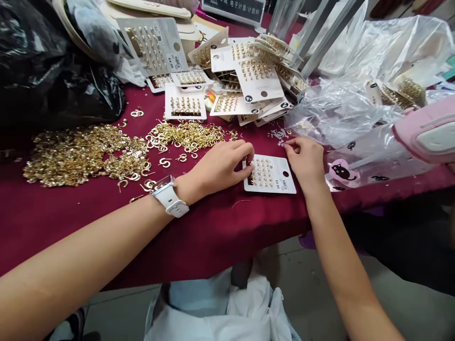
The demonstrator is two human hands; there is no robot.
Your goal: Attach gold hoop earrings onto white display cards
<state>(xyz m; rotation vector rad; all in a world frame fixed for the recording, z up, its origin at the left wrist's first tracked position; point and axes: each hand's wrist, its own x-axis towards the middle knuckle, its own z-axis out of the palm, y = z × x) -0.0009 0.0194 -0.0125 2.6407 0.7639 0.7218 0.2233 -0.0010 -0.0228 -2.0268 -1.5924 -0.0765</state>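
We show the left hand (216,166), its grip curled at the edge of an earring card (275,177) on the red table (199,237), and the right hand (305,161), its grip pinched just above the card beside white specks (279,136); we cannot tell what either holds.
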